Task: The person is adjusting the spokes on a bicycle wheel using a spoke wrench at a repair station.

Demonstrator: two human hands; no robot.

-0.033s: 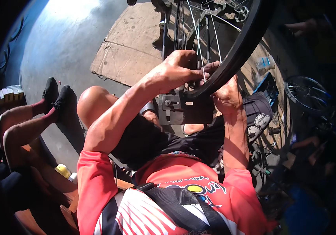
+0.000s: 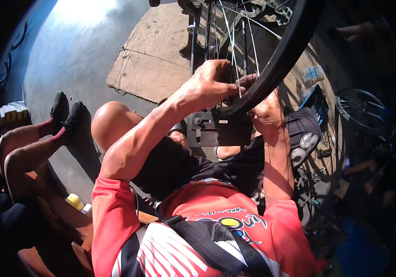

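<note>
A bicycle wheel with a black rim (image 2: 295,55) stands upright in front of me, its lower end over a dark metal plate with a slot and a bolt (image 2: 216,129). My left hand (image 2: 212,83) reaches in among the spokes from the left. Its thumb and fingertips close on a pale spoke (image 2: 237,76) near where it meets the rim. On the right, my right hand (image 2: 267,111) is bent against the outer side of the rim. The rim and shadow cover most of its fingers. Whose shaded fingertips lie just inside the rim, I cannot tell.
Flattened cardboard (image 2: 147,60) lies on the grey floor beyond the wheel. A seated person's legs (image 2: 27,152) stretch in from the left. To the right are a blue tray (image 2: 315,104), a clear plastic cup (image 2: 312,75) and another bicycle wheel (image 2: 364,111).
My left thumb has shifted very slightly left along the spoke, and my right hand has edged slightly left. The wheel and everything around it look the same.
</note>
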